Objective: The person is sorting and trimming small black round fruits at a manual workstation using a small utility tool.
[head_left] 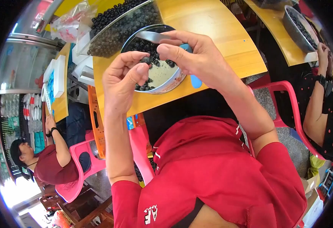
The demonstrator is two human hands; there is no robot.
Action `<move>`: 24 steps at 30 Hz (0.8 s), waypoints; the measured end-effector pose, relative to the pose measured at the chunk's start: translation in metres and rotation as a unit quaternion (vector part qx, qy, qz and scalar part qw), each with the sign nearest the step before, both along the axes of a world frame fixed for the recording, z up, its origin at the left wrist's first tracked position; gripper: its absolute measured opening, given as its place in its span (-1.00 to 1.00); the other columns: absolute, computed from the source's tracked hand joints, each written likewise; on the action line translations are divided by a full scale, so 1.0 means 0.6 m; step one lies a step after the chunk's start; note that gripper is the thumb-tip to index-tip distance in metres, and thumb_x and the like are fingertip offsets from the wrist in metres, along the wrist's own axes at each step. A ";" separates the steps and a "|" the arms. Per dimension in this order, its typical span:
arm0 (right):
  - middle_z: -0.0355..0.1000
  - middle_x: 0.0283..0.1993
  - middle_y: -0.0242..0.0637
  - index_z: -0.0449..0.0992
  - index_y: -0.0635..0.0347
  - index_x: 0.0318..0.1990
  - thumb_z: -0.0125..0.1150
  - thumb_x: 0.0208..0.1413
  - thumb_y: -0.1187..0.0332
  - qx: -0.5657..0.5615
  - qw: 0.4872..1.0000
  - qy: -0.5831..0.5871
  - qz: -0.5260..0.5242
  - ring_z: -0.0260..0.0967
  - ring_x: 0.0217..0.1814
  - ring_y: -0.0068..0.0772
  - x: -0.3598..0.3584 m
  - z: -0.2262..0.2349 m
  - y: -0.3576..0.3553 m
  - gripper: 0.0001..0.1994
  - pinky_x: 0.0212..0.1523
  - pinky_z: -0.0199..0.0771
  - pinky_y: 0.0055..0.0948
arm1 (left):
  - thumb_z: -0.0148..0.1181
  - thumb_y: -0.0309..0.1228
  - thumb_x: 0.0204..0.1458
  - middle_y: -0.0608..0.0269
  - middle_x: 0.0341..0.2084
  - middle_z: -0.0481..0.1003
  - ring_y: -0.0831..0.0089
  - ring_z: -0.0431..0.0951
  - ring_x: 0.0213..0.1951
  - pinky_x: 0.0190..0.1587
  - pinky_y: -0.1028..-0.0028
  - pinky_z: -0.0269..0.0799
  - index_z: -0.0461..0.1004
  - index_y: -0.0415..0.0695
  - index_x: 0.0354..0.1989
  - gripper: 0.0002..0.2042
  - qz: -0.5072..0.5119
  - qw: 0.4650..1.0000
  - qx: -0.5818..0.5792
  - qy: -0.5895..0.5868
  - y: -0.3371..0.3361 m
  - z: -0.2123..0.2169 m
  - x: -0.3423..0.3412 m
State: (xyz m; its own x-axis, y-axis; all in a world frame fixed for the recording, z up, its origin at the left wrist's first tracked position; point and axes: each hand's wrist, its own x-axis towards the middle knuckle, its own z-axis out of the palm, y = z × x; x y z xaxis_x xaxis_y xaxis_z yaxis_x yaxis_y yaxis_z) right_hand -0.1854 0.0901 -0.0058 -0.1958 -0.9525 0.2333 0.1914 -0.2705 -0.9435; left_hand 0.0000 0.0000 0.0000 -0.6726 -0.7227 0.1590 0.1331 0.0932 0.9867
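Observation:
My left hand (122,74) pinches a small dark round ball (146,60), berry-like in look, between thumb and fingertips. Gripped in my right hand (198,55) is a tool that looks like a knife, its broad silver blade (151,37) pointing left. Its blue handle (196,82) shows below the palm, and the rest is hidden by the hand. Both hands hover over a round bowl (166,88) with a patterned outer wall. Several more dark balls (170,63) lie in it, around its pale bottom.
A clear bin (122,28) heaped with dark balls stands at the table's far left, beside a plastic bag (69,22). The yellow wooden table (227,49) extends right. People sit on pink chairs (284,89) at both sides; a grey basin (297,30) holds more balls.

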 end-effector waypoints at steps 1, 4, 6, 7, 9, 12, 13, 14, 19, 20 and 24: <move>0.46 -0.37 -0.47 0.50 0.24 0.00 0.27 0.11 0.21 0.010 1.000 0.012 0.006 0.20 -0.50 -0.83 0.000 -0.001 0.002 -0.62 -0.57 0.16 -0.76 | 0.28 -0.49 0.02 0.30 -0.40 0.52 0.66 0.41 -0.47 -0.44 0.68 0.29 0.46 -0.28 -0.08 -0.71 -0.013 0.999 0.029 0.029 0.006 -0.003 -0.005; 0.46 -0.39 -0.46 0.49 0.30 -0.01 0.26 0.12 0.22 0.022 1.000 0.010 0.010 0.16 -0.53 -0.84 0.008 0.000 0.001 -0.63 -0.59 0.13 -0.77 | 0.28 -0.50 0.02 0.30 -0.40 0.51 0.67 0.39 -0.48 -0.45 0.69 0.27 0.46 -0.28 -0.09 -0.72 -0.023 0.995 0.066 0.065 0.021 -0.004 -0.017; 0.46 -0.39 -0.46 0.49 0.31 -0.01 0.25 0.13 0.23 0.025 1.000 -0.001 0.010 0.15 -0.54 -0.84 0.008 0.001 0.000 -0.63 -0.59 0.12 -0.77 | 0.27 -0.51 0.02 0.30 -0.40 0.51 0.68 0.39 -0.49 -0.46 0.70 0.26 0.46 -0.28 -0.09 -0.73 -0.018 0.994 0.074 0.075 0.026 -0.005 -0.024; 0.46 -0.38 -0.46 0.49 0.30 0.00 0.25 0.14 0.24 0.029 0.999 -0.011 0.014 0.16 -0.53 -0.84 0.006 0.001 0.000 -0.64 -0.59 0.12 -0.77 | 0.27 -0.51 0.03 0.29 -0.40 0.52 0.68 0.38 -0.49 -0.47 0.70 0.26 0.46 -0.28 -0.09 -0.73 -0.007 0.995 0.065 0.082 0.028 -0.008 -0.027; 0.47 -0.37 -0.46 0.49 0.29 0.01 0.24 0.14 0.25 0.035 0.999 -0.018 0.018 0.17 -0.52 -0.84 0.003 0.000 0.000 -0.64 -0.59 0.11 -0.77 | 0.26 -0.51 0.03 0.28 -0.40 0.52 0.68 0.38 -0.50 -0.47 0.71 0.25 0.46 -0.29 -0.10 -0.74 0.003 0.994 0.057 0.091 0.033 -0.012 -0.035; 0.47 -0.35 -0.47 0.47 0.27 0.04 0.25 0.13 0.29 0.022 1.000 -0.009 0.001 0.20 -0.50 -0.85 0.004 0.001 0.002 -0.63 -0.60 0.11 -0.77 | 0.25 -0.51 0.05 0.25 -0.40 0.53 0.68 0.37 -0.51 -0.49 0.71 0.24 0.45 -0.30 -0.10 -0.75 0.030 0.989 0.082 0.115 0.036 -0.014 -0.043; 0.47 -0.34 -0.48 0.46 0.26 0.06 0.26 0.13 0.30 0.004 1.000 -0.012 -0.011 0.20 -0.49 -0.85 0.008 0.003 0.002 -0.63 -0.60 0.10 -0.77 | 0.24 -0.51 0.05 0.24 -0.40 0.53 0.68 0.37 -0.51 -0.50 0.71 0.23 0.45 -0.30 -0.11 -0.76 0.026 0.989 0.081 0.119 0.035 -0.015 -0.043; 0.47 -0.34 -0.49 0.46 0.25 0.08 0.26 0.12 0.32 -0.015 1.000 -0.014 -0.023 0.20 -0.48 -0.86 0.011 0.003 0.002 -0.62 -0.60 0.10 -0.77 | 0.24 -0.52 0.05 0.22 -0.39 0.54 0.68 0.37 -0.52 -0.51 0.70 0.22 0.45 -0.30 -0.12 -0.76 0.022 0.989 0.081 0.122 0.034 -0.016 -0.043; 0.44 -0.37 -0.52 0.45 0.25 0.09 0.28 0.10 0.35 -0.015 1.000 0.000 0.003 0.19 -0.49 -0.87 0.007 -0.001 -0.001 -0.60 -0.60 0.09 -0.79 | 0.21 -0.55 0.06 0.19 -0.38 0.54 0.66 0.38 -0.52 -0.51 0.70 0.22 0.45 -0.30 -0.13 -0.79 0.009 0.991 0.064 0.117 0.035 -0.024 -0.037; 0.43 -0.39 -0.53 0.45 0.24 0.09 0.28 0.10 0.35 0.000 1.000 -0.011 0.013 0.17 -0.51 -0.88 0.007 -0.002 -0.002 -0.60 -0.61 0.07 -0.79 | 0.20 -0.56 0.06 0.18 -0.38 0.54 0.64 0.38 -0.52 -0.51 0.69 0.22 0.45 -0.29 -0.13 -0.79 0.001 0.990 0.064 0.125 0.035 -0.024 -0.037; 0.40 -0.46 -0.55 0.46 0.25 0.07 0.28 0.09 0.35 0.041 0.997 -0.045 0.056 0.11 -0.57 -0.89 0.003 0.012 0.006 -0.62 -0.65 0.00 -0.79 | 0.18 -0.57 0.07 0.16 -0.36 0.54 0.59 0.40 -0.51 -0.50 0.67 0.24 0.45 -0.27 -0.12 -0.80 -0.013 0.977 0.127 0.171 0.043 -0.032 -0.042</move>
